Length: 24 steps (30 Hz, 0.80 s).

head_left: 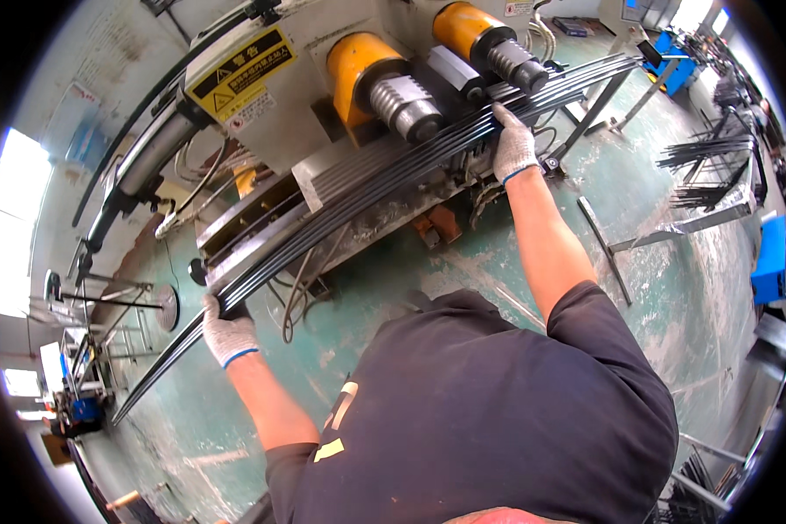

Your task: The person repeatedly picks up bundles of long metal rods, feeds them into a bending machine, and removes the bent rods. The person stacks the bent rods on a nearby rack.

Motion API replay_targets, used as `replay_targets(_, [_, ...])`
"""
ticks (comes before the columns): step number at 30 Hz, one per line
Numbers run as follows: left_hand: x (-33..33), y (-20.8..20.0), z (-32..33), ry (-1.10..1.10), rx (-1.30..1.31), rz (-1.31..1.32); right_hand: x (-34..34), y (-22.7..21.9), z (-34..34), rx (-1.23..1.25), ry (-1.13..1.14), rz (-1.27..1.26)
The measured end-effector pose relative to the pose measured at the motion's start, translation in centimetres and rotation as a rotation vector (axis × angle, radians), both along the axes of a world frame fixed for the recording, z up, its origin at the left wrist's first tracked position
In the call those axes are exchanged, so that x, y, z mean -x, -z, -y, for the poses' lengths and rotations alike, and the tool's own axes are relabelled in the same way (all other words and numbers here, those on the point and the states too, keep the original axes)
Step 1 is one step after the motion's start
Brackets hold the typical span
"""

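Note:
A bundle of several long, thin, dark metal bars (345, 217) runs slantwise in front of the machine, from low on the left to high on the right. Near its left part my left hand (228, 335), in a pale knitted glove with a blue cuff, is closed round the bars, thumb on top. Farther along to the right, my right hand (514, 148) wears the same kind of glove and grips the bundle from the near side. The fingers under the bars are hidden on both hands.
Right behind the bars stands a large machine with two orange cylinders (362, 65) ending in ribbed metal rollers (402, 100). A metal stand (598, 105) is beneath the bars' right end. More dark bars (707, 153) lie on a rack (690, 229) at the right. A cable loop (290, 319) hangs below the machine.

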<state>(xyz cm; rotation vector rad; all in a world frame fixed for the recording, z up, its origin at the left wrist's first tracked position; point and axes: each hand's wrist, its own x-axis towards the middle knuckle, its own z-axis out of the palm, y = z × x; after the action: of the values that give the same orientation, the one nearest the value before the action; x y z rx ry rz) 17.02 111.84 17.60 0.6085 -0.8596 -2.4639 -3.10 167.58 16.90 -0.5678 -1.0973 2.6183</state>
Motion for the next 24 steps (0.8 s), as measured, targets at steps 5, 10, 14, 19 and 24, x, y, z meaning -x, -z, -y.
replay_targets(5, [7.7, 3.0, -2.3, 0.037, -0.113, 0.054, 4.0, 1.4, 0.6, 0.065, -0.048, 0.066])
replay_targets(10, [12.4, 2.2, -8.2, 0.167, -0.089, 0.128, 5.7, 4.3, 3.0, -0.404, 0.108, 0.178])
replay_targets(14, [13.8, 2.1, -10.2, 0.234, -0.155, 0.111, 7.0, 3.9, 3.7, -0.253, 0.258, 0.184])
replay_targets(19, [13.0, 5.1, -1.1, 0.206, -0.194, -0.063, 8.4, 4.5, 2.0, -0.184, 0.353, 0.185])
replay_targets(24, [13.1, 5.0, 2.6, -0.043, -0.087, 0.064, 9.0, 6.0, 1.6, -0.269, 0.323, 0.167])
